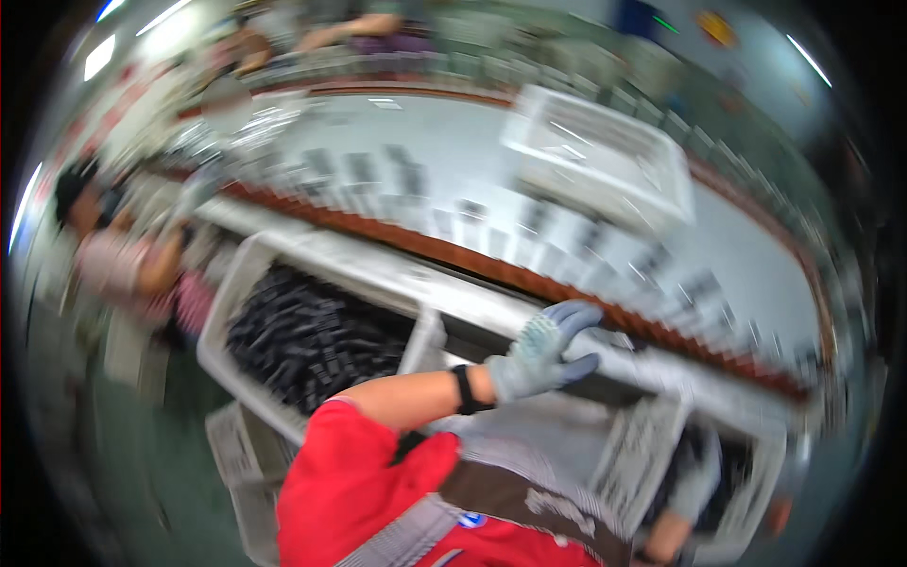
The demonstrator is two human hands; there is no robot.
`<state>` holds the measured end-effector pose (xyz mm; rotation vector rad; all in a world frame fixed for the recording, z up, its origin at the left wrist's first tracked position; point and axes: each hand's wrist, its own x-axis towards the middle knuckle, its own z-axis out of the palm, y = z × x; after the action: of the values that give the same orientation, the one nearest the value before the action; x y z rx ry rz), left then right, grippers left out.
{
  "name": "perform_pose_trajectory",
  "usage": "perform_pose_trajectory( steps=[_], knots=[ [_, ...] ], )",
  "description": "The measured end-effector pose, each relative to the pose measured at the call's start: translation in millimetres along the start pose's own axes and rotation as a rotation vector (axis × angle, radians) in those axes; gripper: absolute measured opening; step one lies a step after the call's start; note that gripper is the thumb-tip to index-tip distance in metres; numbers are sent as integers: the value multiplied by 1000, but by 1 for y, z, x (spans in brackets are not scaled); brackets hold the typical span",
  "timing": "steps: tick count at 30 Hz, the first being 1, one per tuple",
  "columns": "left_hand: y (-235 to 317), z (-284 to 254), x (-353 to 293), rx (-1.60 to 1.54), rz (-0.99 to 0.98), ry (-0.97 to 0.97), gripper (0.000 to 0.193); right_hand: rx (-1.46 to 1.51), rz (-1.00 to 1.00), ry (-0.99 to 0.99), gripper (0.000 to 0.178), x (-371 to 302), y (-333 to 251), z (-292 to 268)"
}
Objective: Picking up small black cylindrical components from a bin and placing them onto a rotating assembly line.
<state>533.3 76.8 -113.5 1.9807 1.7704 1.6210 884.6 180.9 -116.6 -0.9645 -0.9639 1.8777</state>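
Note:
My left hand (543,350), in a grey-white glove with bluish fingers, is held near the front edge of the conveyor. Its fingers are stretched out with the thumb apart, and nothing shows in it. At lower right my right hand (697,477), also gloved, reaches down into a white crate (770,472) with dark contents. Motion smears its fingers, so I cannot tell whether they hold anything. Beyond my left hand, small dark and clear flat pieces (529,219) stand in rows along the pale conveyor (378,132).
To my left stands a white crate (227,312) full of black pieces (302,345). A brown-red rail (453,255) edges the conveyor. A white bin (605,189) sits on it. At far left a person (123,255) works, and other people's arms (350,30) show across the conveyor.

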Motion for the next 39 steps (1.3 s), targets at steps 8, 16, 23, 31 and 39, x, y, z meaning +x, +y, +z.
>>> perform_pose_trajectory(
  steps=[8,16,23,31,39],
  knots=[
    [14,124,8,-961,-495,-352,24,722,479,-179,28,64,86,84],
    [10,196,176,-760,-317,9,13,302,351,-53,44,58,13,41],
    [-28,219,205,-1036,-402,125,13,276,164,9,46,73,-11,7],
    [-50,114,192,-615,-486,-232,44,175,103,-26,49,113,-19,21],
    [-53,58,226,12,-246,-636,27,30,135,-183,40,140,-16,74]
  ],
)
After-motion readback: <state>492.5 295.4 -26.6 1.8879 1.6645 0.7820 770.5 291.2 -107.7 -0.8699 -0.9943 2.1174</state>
